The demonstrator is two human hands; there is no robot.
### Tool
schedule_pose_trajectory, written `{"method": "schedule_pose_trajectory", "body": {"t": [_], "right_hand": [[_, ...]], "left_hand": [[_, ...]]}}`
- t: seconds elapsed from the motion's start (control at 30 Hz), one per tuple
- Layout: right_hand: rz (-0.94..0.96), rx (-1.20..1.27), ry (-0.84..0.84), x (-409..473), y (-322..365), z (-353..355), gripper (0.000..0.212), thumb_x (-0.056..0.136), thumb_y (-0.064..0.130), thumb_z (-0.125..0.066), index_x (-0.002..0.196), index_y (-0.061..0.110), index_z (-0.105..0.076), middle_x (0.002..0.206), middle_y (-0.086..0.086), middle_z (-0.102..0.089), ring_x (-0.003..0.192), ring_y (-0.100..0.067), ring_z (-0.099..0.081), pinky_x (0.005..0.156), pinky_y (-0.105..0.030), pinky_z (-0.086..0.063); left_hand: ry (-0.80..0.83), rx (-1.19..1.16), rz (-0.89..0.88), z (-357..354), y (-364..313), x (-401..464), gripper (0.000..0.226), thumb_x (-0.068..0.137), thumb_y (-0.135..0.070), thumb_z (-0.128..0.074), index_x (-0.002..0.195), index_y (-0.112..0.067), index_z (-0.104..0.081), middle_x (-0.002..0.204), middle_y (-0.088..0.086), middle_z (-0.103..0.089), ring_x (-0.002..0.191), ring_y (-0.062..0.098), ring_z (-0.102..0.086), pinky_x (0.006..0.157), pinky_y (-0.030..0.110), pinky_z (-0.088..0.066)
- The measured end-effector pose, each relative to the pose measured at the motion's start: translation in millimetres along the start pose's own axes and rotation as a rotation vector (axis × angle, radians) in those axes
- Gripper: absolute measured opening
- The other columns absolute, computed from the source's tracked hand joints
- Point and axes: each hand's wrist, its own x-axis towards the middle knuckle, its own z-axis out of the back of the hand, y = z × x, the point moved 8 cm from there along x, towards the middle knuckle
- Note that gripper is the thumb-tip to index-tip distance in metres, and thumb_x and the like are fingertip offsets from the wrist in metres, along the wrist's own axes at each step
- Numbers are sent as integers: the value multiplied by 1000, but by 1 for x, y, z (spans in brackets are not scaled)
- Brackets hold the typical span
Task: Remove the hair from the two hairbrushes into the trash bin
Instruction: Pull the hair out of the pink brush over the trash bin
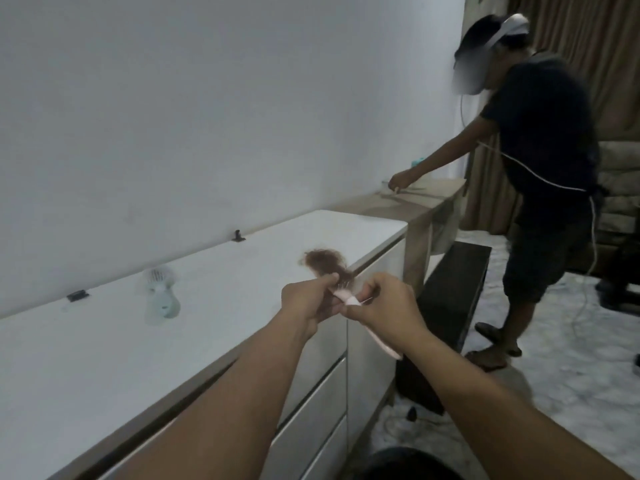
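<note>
Left hand (306,301): forearm reaches in from the lower centre, raised forward at mid-height; fingers curled, thumb and fingertips pinched together on a tuft of brown hair (323,261) at the head of a pink hairbrush (349,301). The tuft stands up and away from the bristles, above the knuckles

Right hand (384,303): forearm enters from the lower right corner, angled up and inward; hand clamped around the pink hairbrush just below its head, fingers folded over, thumb toward the left hand. The two hands nearly touch. The brush handle runs down and to the right beneath the right wrist, its end showing under the forearm

Position: both hands and the brush are held in the air, just off the front edge of the white cabinet (104,358), near its right front corner, above the drawer fronts

Second hairbrush (161,294): pale green and white, blurred, lying on the cabinet top toward the back edge, well left of the hands

Trash bin (412,464): dark rounded rim partly visible at the bottom edge, below the arms; identity not certain

Other: a second person (540,161) in dark clothes stands at right, one arm stretched to a wooden table (415,202) beyond the cabinet's far end
</note>
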Motion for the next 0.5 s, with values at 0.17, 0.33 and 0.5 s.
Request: {"method": "schedule_pose_trajectory", "body": {"t": [0.17,0.33,0.5], "right_hand": [[-97,15,16,-20,-57,22,24,69,22,-85,78,15,-64,78,-1,-69,72,-14,-65,58,-24,-47],[-239,30,14,-40,-131,31,20,70,24,-84,84,15,-72,78,0,-73,70,-10,-67,58,-19,-46],[-360,-16,58,-56,-209,26,13,68,22,-84,77,19,-75,75,1,-75,72,-14,-71,67,-29,-55]], "left_hand": [[91,46,49,-40,48,1,16,89,-2,-64,103,6,-63,77,18,-67,56,23,-67,43,26,-57],[57,62,116,-59,113,14,23,84,0,-70,103,11,-64,73,18,-66,49,22,-67,42,28,-56],[27,70,215,-63,185,35,17,83,0,-71,98,7,-64,79,18,-69,65,27,-70,49,32,-61]]}}
